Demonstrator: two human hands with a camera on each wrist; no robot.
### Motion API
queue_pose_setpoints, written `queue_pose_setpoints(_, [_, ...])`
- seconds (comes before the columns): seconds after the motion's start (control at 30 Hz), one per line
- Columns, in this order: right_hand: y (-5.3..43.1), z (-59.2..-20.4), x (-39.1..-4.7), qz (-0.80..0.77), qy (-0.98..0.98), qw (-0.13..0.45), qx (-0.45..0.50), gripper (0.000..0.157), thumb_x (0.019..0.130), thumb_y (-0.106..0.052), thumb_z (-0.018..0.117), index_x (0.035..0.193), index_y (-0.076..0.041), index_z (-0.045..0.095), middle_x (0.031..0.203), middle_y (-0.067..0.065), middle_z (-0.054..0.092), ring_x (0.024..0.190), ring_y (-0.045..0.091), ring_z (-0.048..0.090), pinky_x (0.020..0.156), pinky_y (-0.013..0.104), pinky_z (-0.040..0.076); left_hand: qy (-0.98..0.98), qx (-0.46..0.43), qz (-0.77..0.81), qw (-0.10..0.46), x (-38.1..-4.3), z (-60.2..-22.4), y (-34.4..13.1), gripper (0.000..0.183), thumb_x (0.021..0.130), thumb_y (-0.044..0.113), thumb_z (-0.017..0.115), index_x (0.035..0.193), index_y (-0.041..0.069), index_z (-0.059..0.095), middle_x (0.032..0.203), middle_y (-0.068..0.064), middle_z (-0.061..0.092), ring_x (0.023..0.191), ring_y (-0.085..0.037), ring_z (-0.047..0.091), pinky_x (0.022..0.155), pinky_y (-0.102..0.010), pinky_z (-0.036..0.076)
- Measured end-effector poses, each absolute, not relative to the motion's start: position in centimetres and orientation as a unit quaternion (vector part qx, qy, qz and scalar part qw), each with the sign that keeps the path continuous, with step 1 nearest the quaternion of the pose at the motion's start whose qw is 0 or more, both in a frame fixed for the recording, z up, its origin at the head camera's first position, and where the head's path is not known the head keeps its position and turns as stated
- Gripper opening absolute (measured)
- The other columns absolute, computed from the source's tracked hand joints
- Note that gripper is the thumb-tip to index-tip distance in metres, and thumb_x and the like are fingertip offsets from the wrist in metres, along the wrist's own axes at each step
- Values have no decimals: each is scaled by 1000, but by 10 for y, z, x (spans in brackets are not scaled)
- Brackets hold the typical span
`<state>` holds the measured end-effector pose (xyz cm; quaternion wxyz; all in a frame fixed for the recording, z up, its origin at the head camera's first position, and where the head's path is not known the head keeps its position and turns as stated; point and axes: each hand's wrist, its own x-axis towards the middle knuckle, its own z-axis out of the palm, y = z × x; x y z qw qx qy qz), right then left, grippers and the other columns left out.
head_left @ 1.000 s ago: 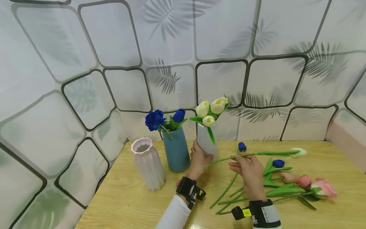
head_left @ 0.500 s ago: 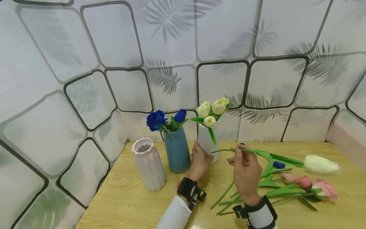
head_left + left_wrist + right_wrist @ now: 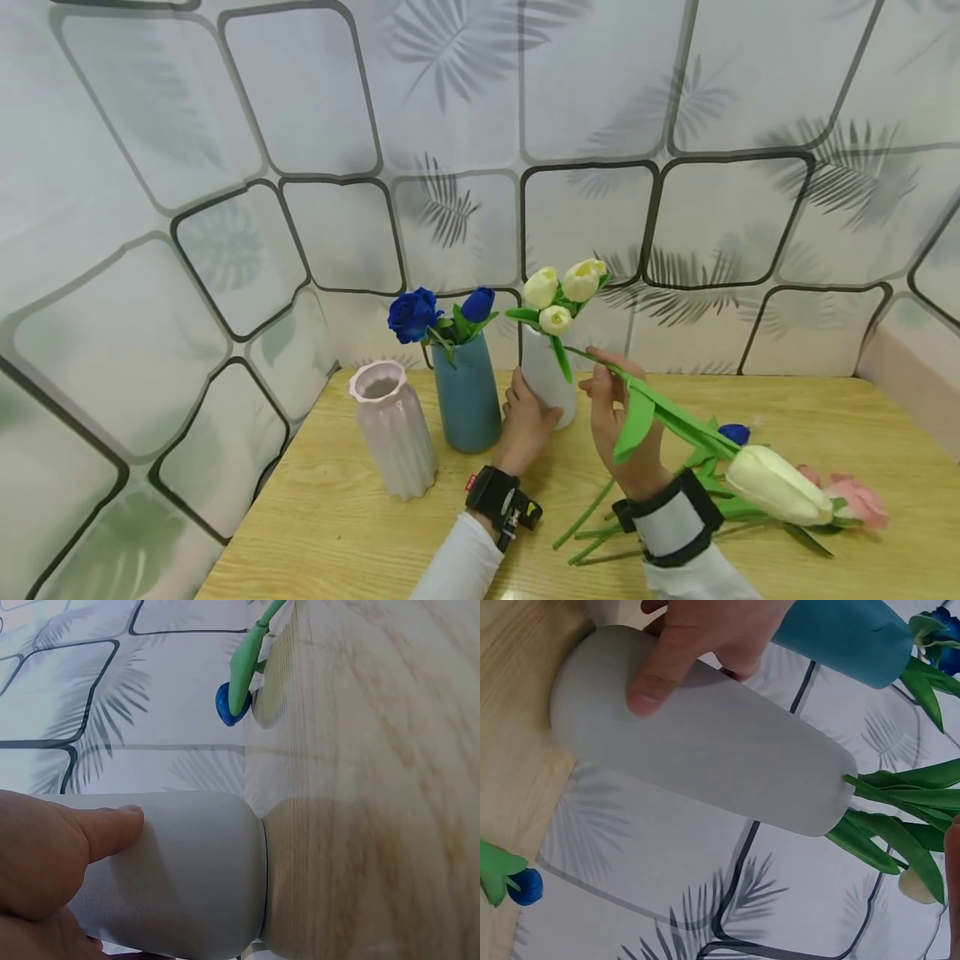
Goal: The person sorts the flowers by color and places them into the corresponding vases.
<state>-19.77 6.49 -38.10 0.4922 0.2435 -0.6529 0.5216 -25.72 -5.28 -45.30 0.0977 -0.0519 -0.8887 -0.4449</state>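
My left hand grips the lower part of a white vase, its thumb lying along the side in the left wrist view. Several cream tulips stand in that vase. To the right, my right hand pinches the stem of another cream tulip. The bloom points down toward me, and the stem's tip is close to the vase's upper side in the head view. In the right wrist view, a stem end shows at the mouth of the vase; only part of a finger appears at the edge.
Left of the white vase stand a blue vase with blue flowers and a pale pink vase. Blue and pink flowers lie at the right on the wooden table. A patterned cloth hangs behind.
My right hand has tilted the cream tulip, swinging its bloom down and toward me while the stem end rose toward the vase mouth. My left hand stays on the white vase.
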Motion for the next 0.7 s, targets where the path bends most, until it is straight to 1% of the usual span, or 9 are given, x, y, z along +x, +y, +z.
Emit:
queue_pose_setpoints(0.07, [64,-379,-199,513,-648,500,260,23,102,-1,51,119,10,60,115,20,66,82,1,67,71,13,53,-890,-51,-443,100,-257,-453,-53,88,92,19,73,152,-7,14,139,-39,35,121,-54,45,90,-62,46])
queue_pose_setpoints(0.17, [62,-375,-201,500,-652,502,270,28,105,-11,49,120,10,59,116,23,65,81,5,68,71,12,53,-889,-50,-445,99,-258,-453,-53,87,93,19,72,152,-6,13,140,-38,35,122,-54,44,90,-62,45])
queue_pose_setpoints(0.27, [62,-370,-203,474,-657,518,275,32,106,-16,48,120,10,60,114,22,66,73,15,69,68,13,54,-888,-48,-446,100,-257,-453,-54,87,93,19,72,152,-5,13,140,-37,35,122,-53,45,90,-62,45])
queue_pose_setpoints(0.33, [62,-368,-204,459,-660,527,275,35,107,-20,47,119,9,61,113,21,67,69,19,69,66,14,54,-887,-47,-447,100,-257,-454,-54,87,92,19,72,152,-5,13,140,-37,35,122,-53,45,90,-62,45])
queue_pose_setpoints(0.5, [62,-365,-207,435,-656,547,284,38,107,-23,46,118,11,60,110,21,68,64,20,69,64,15,54,-887,-46,-448,102,-256,-454,-53,88,91,18,73,152,-6,14,140,-38,36,120,-54,45,90,-62,45])
queue_pose_setpoints(0.7, [62,-362,-210,427,-646,560,295,38,107,-21,46,116,13,60,108,22,68,62,20,67,63,14,53,-887,-44,-449,98,-256,-454,-53,88,92,19,72,153,-6,13,141,-38,35,122,-54,45,91,-62,45])
